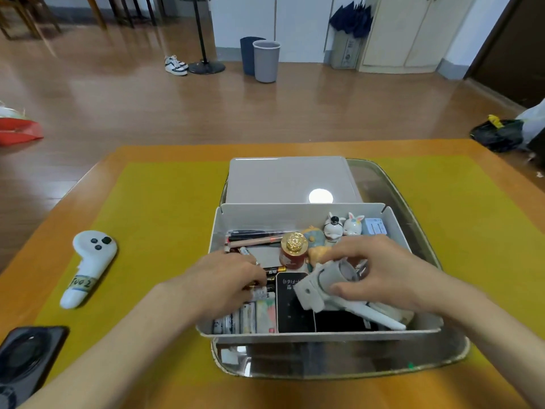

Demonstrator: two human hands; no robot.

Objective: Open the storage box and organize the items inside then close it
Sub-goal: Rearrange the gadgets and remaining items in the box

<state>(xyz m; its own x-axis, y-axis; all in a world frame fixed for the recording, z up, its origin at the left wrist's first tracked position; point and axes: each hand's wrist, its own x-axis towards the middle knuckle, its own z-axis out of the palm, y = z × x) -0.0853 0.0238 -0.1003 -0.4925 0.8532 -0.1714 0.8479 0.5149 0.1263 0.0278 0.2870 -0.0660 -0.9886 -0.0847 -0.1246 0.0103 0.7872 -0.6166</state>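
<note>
We find the right hand grasping a small grey handheld gimbal camera, fingers over its round head and thumb under the body, its white handle pointing toward the near right corner of the storage box. The left hand reaches into the box's left half with fingers curled down among the batteries; whether it actually pinches one, we cannot tell. The box stands open on a metal tray on the yellow mat, its lid lying just behind it. Inside we note pens along the far wall, a gold-capped red jar, two small rabbit figurines, and a black device under the camera. In our judgement, sorting is under way: the camera should be laid flat in the right half, handle along the wall, and batteries aligned together, so the lid can seat. A white controller lies well apart.
</note>
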